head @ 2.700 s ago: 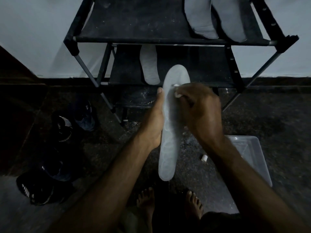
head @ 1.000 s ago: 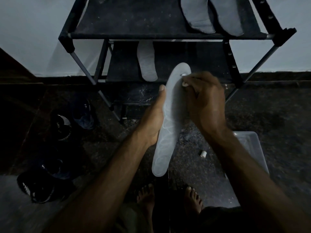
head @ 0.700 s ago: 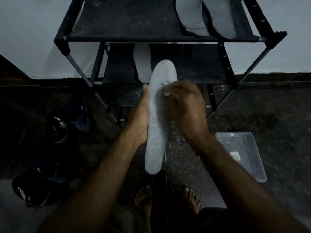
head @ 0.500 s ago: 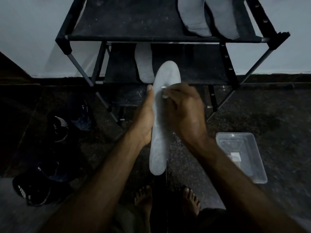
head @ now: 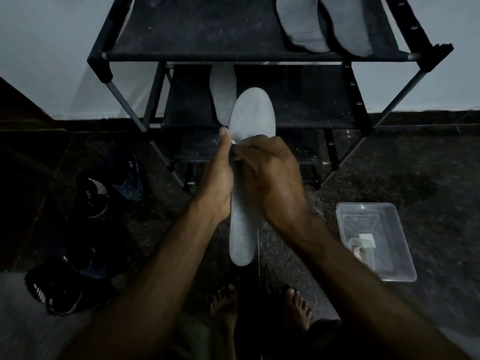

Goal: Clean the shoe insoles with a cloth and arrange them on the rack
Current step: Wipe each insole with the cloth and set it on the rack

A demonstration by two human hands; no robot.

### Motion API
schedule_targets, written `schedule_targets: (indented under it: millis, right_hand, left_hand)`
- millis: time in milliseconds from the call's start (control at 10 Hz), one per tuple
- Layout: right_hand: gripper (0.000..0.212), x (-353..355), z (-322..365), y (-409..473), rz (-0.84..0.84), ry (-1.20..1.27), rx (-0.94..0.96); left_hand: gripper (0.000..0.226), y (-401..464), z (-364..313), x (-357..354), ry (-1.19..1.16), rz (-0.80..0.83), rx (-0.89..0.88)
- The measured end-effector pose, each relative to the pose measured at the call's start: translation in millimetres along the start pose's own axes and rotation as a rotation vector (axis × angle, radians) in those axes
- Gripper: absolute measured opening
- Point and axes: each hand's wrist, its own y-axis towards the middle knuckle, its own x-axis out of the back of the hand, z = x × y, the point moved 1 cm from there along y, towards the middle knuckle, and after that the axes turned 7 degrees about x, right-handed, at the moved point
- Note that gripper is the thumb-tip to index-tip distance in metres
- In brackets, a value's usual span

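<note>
Held between both hands before a rack (head: pixel 233 56): one insole (head: pixel 250 118). On the top shelf, two insoles (head: pixel 322 24); shoes (head: pixel 85 229) left, tub (head: pixel 400 255) right.

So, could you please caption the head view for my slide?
Left hand holds a pale insole while the right hand wipes it before a black rack.

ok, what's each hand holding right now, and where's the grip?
Left hand grips the insole by its left edge, mid-length. Right hand pinches something small and pale against it, mostly hidden.
</note>
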Motion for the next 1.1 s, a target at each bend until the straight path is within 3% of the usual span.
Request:
schedule_targets:
  millis: [100, 200, 400, 500, 600, 700, 900, 1100]
  right_hand:
    - [0.023, 6, -15, 1, 0.036, -0.025, -0.044]
    - [0.010, 18, -30, 4, -0.029, -0.127, -0.090]
    - [0.028, 6, 0, 2, 0.041, -0.038, 0.010]
    - [0.017, 7, -9, 4, 0.057, -0.046, 0.001]
    - [0.015, 18, -31, 5, -0.044, -0.032, -0.130]
    - [0.016, 17, -33, 2, -0.081, -0.051, -0.141]
    - [0.021, 8, -4, 6, -0.036, 0.064, 0.019]
    - [0.013, 24, -33, 3, -0.138, -0.020, -0.110]
  left_hand:
    - [0.054, -1, 0, 0, 0.090, -0.006, -0.010]
    - [0.073, -3, 4, -3, 0.131, -0.051, 0.035]
    - [0.077, -4, -4, 0, 0.100, -0.003, 0.039]
    - [0.077, -2, -4, 3, 0.049, -0.012, 0.037]
    - [0.073, -5, -2, -3, 0.036, -0.030, 0.052]
    - [0.073, -5, 0, -6, 0.011, 0.015, 0.068]
    - [0.071, -2, -5, -1, -0.048, 0.029, -0.020]
    - [0.047, -2, 3, -4, 0.099, -0.003, 0.002]
